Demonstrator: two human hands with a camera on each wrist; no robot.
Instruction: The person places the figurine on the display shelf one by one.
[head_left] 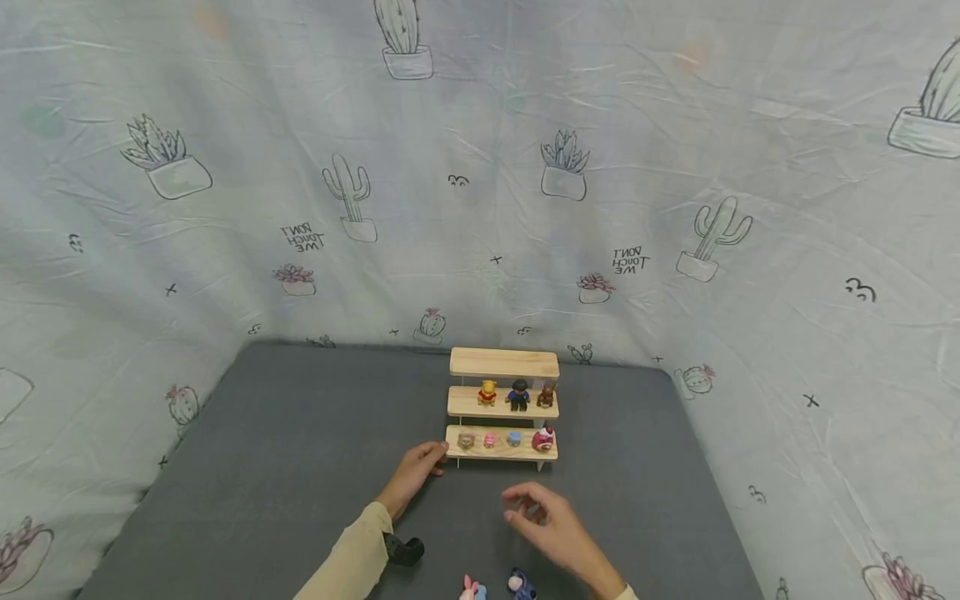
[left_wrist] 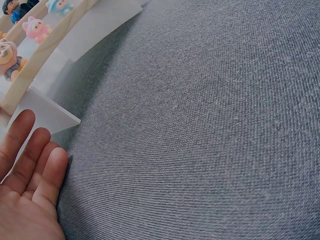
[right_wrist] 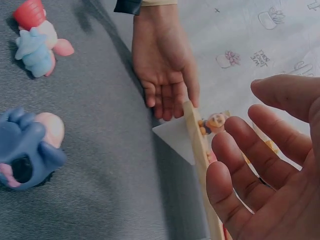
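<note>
A three-tier wooden display shelf (head_left: pixel 504 362) stands at the back of the grey table. My left hand (head_left: pixel 416 472) is at the left end of its lowest tier, the thumb touching the plank's corner and the other fingers relaxed below it, beside a clear support (left_wrist: pixel 47 112). In front of the shelf my right hand (head_left: pixel 546 521) hovers with loosely bent fingers and holds nothing. Nearest to it on the table are a dark-blue donkey figurine (head_left: pixel 521 583) and a pink-eared figurine in light blue (right_wrist: pixel 37 55).
The lowest tier bears a tan figurine (head_left: pixel 467 440), a pink one (head_left: pixel 490 440), a blue one (head_left: pixel 513 438) and a dark-pink one (head_left: pixel 543 439). Above stand a yellow bear (head_left: pixel 487 393), a black-haired figure (head_left: pixel 518 395) and a brown figurine (head_left: pixel 546 396). Cactus-print cloth (head_left: pixel 495 208) hangs behind.
</note>
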